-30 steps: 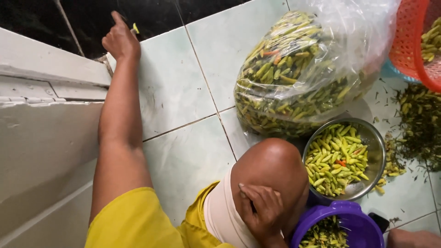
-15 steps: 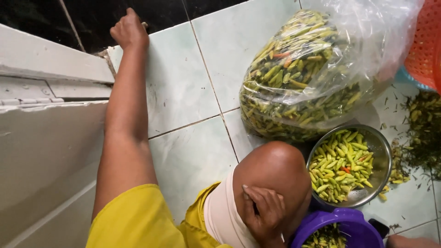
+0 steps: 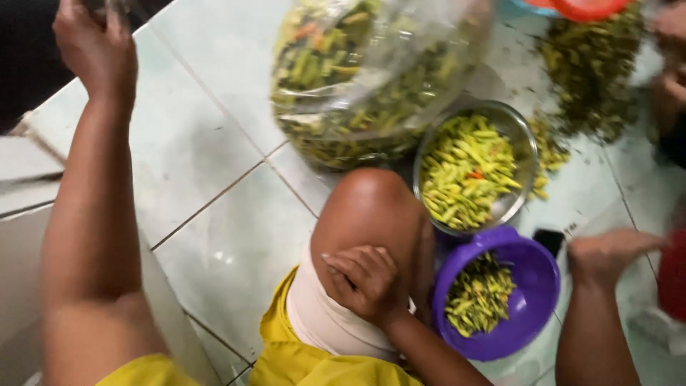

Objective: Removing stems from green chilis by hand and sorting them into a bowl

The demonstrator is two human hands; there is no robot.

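Right hand [image 3: 368, 282] on knee [image 3: 371, 207]; purple bowl [image 3: 525, 286] beside.

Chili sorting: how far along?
Done: steel bowl nearly full of chilies, purple bowl part-filled, stem pile beside. In hand: nothing; left hand reaches away, right hand rests on knee. Left: bag looks mostly full.

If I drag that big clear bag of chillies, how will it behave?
The bag is thin plastic, bulging, so probably floppy: it would sag and shift rather than slide as one piece. It looks packed full, so likely heavy. On the smooth tiles it may slide, though the film could tear.
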